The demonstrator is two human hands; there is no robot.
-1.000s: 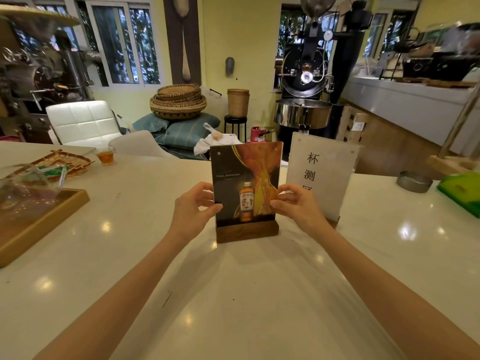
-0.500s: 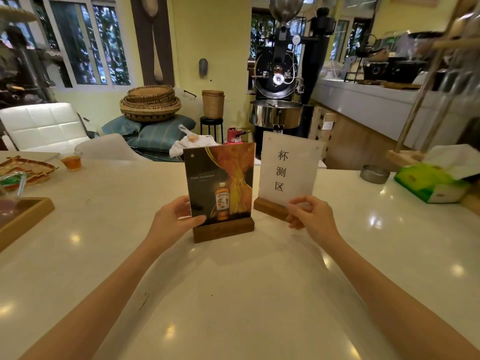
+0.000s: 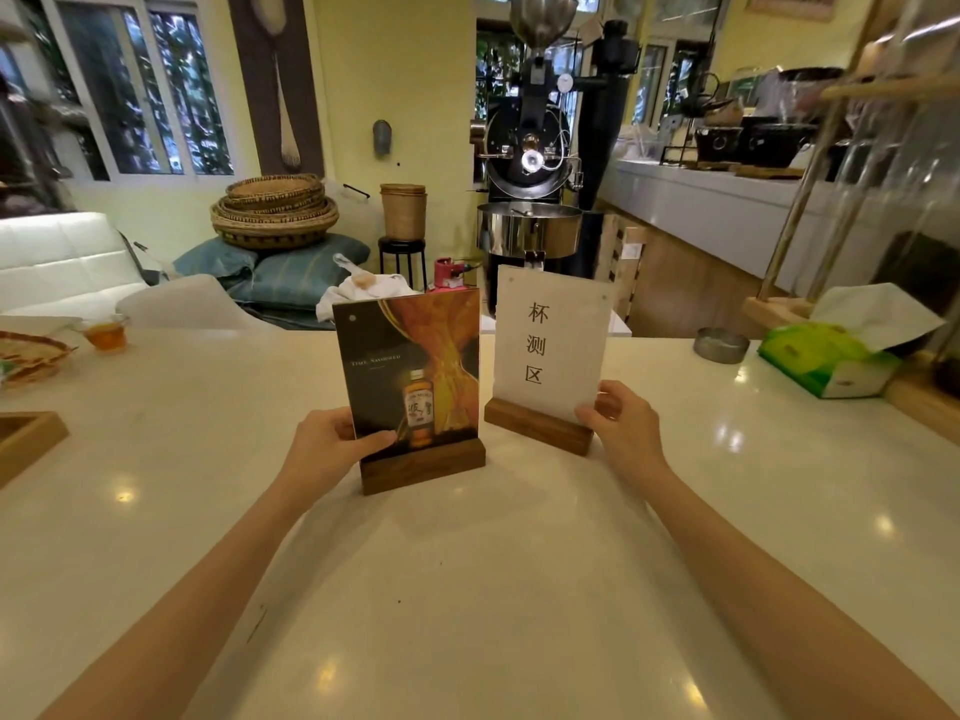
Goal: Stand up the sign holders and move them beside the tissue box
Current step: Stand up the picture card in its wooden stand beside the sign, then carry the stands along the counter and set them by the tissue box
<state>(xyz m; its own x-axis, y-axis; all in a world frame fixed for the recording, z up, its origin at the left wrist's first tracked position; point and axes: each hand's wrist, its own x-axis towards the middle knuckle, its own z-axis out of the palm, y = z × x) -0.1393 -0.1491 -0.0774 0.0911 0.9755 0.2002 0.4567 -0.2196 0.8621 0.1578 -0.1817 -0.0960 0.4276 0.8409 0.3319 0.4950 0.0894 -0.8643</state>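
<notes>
Two sign holders stand upright side by side on the white table [image 3: 467,589]. The whisky-advert sign holder [image 3: 415,376] has a dark wooden base, and my left hand [image 3: 332,444] grips its lower left edge. Just right of it, slightly farther back, stands the white sign holder [image 3: 545,345] with black characters. My right hand [image 3: 623,433] holds its lower right corner. The green tissue box [image 3: 826,361], a white tissue sticking up from it, lies at the far right of the table, well apart from both signs.
A round metal ashtray [image 3: 721,344] sits between the white sign and the tissue box. A wooden stand [image 3: 779,304] rises behind the box. At the left are a wooden tray [image 3: 26,444], a woven basket [image 3: 31,350] and a small cup of tea [image 3: 106,332].
My right hand left the whisky sign and took hold of the white sign's lower right corner. The view swung right, bringing the tissue box into sight.
</notes>
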